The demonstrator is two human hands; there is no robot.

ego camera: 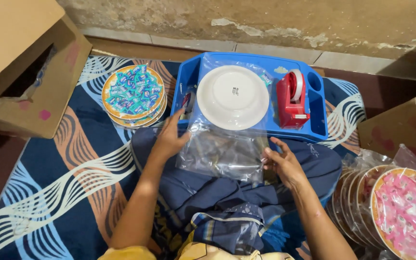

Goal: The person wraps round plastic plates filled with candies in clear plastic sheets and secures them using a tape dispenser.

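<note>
Starting at the far left, an open brown cardboard box (pixel 22 62) sits on the patterned blue, orange and white mat (pixel 68 183), and beside it rests a stack of round orange-rimmed plates topped with small teal sweet packets (pixel 133 95). The left hand (pixel 169 137) pinches the left edge of a clear plastic bag (pixel 225 144) between thumb and fingers, while an upturned white round plate (pixel 233 97) lies inside the bag's far end, on a blue plastic tray (pixel 316 120). A red tape dispenser (pixel 292 100) stands in the tray just right of the plate. The right hand (pixel 285 163) grips the bag's right edge, fingers curled. Farther right lean bagged plates of pink sweets (pixel 403 207).
</note>
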